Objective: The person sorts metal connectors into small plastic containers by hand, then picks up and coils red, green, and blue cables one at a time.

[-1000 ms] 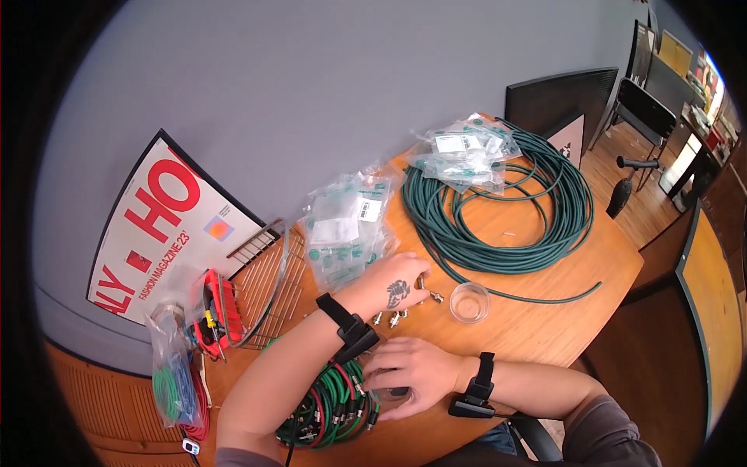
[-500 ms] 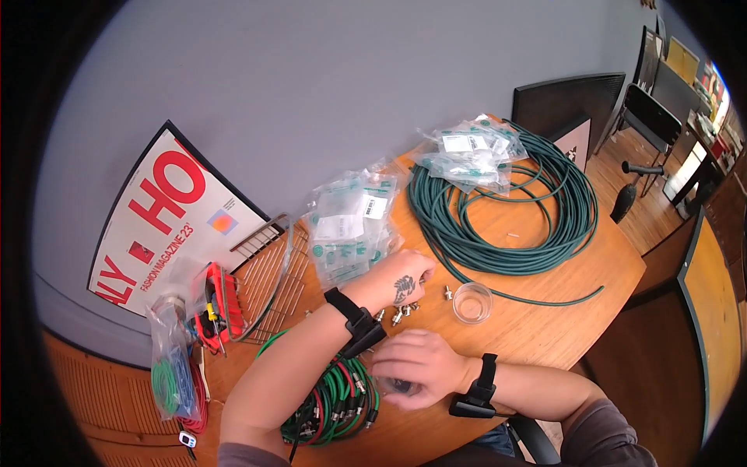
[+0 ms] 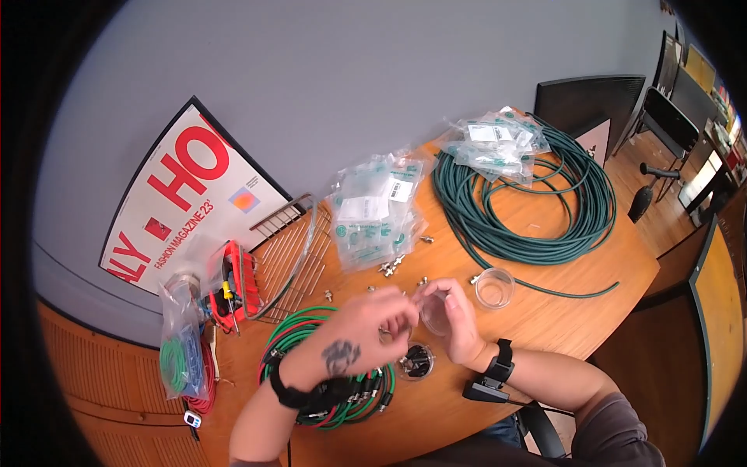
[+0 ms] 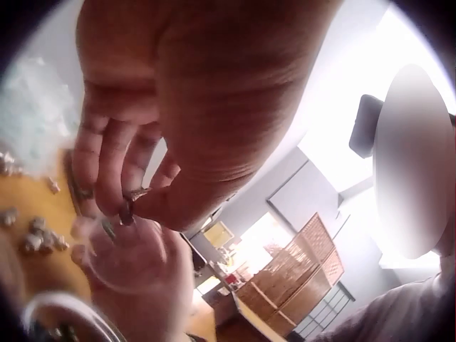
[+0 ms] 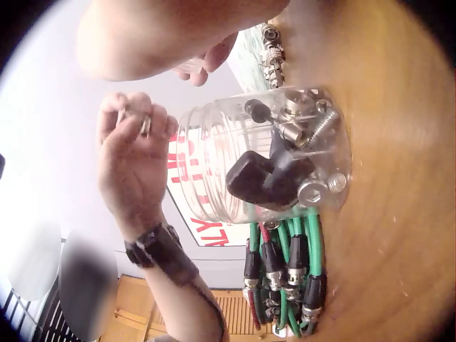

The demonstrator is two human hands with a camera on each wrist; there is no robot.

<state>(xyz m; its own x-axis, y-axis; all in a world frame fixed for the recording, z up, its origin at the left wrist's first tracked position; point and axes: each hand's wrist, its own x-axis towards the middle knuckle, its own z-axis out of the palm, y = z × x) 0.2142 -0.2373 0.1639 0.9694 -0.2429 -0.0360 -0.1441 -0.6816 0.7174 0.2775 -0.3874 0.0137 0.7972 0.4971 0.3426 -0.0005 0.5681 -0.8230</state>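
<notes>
In the head view my left hand (image 3: 362, 331) is raised over the coiled green and red cables (image 3: 319, 319); its fingertips pinch a small metal part (image 4: 126, 212), seen in the left wrist view. My right hand (image 3: 459, 323) holds a clear round plastic piece (image 3: 434, 313), lid or shallow cup, I cannot tell which, close to the left fingers. Below both hands an uncovered clear jar (image 3: 416, 362) stands on the table, with black pieces, screws and metal fittings inside, plain in the right wrist view. Small metal connectors (image 3: 391, 266) lie beyond the hands.
A clear cup (image 3: 494, 289) stands right of the hands, a connector beside it. Behind are plastic bags (image 3: 373, 214) and a dark green cable coil (image 3: 459, 210). A wire rack (image 3: 292, 261), red tool holder (image 3: 233, 292) and bagged cables (image 3: 177, 354) are at left.
My left hand has drawn back from the connectors towards the jar. The right hand has come up off the jar, now holding the clear round piece. The head view has shifted slightly.
</notes>
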